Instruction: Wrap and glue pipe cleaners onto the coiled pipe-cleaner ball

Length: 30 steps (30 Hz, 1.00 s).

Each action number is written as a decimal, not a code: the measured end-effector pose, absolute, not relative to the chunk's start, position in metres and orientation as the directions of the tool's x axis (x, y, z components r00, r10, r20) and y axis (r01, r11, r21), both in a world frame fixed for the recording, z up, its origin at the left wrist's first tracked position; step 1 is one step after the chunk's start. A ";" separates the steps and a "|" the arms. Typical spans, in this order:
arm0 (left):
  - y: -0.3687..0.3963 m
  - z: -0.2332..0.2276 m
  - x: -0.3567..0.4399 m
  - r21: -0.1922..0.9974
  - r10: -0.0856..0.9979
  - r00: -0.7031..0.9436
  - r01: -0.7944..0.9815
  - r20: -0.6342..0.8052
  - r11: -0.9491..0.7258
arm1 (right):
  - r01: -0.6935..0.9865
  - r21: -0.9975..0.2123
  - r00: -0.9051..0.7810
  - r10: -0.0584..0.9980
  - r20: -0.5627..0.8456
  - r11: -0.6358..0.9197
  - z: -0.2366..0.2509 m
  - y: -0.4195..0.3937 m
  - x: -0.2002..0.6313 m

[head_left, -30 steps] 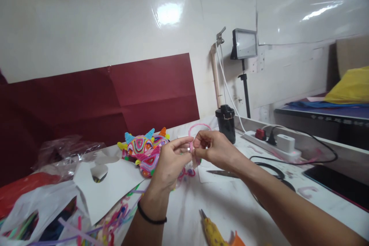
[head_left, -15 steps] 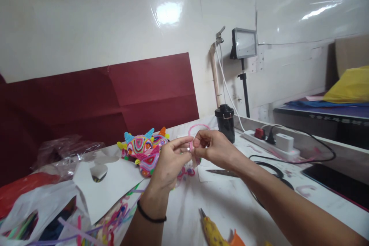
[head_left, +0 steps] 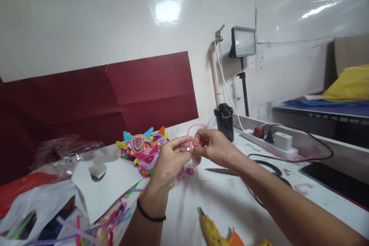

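Note:
A pink pipe cleaner (head_left: 196, 125) curves up in a loop behind my fingers. My left hand (head_left: 175, 157) is closed in a pinch on it, thumb and fingers towards the right. From the other side my right hand (head_left: 211, 145) pinches the same pipe cleaner, and the fingertips of both hands nearly meet. Below the fingers hangs a small pink and pale piece, mostly hidden. Just left of my left hand sit colourful fuzzy animal-head figures (head_left: 141, 144) with blue and orange horns. Scissors (head_left: 220, 171) lie under my right forearm.
A yellow glue gun (head_left: 211, 230) lies at the front. Loose pipe cleaners (head_left: 115, 219), white paper (head_left: 106, 180) and plastic bags (head_left: 43, 203) cover the left. To the right are a power strip (head_left: 271, 147), a black cable and a phone (head_left: 336, 184). A black canister (head_left: 225, 123) stands behind.
The view has shifted very slightly. Both hands keep their pinch on the pink pipe cleaner, with hardly any visible movement.

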<state>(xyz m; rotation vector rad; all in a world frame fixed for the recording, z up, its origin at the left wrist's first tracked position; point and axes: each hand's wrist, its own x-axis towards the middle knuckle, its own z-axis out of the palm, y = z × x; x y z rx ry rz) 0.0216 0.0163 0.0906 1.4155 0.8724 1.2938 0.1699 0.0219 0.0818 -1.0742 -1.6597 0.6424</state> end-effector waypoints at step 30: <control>0.018 0.090 0.020 0.970 0.944 0.221 -0.046 0.244 -0.240 | 0.258 -0.877 -0.138 0.914 0.383 0.406 0.077 0.033 0.173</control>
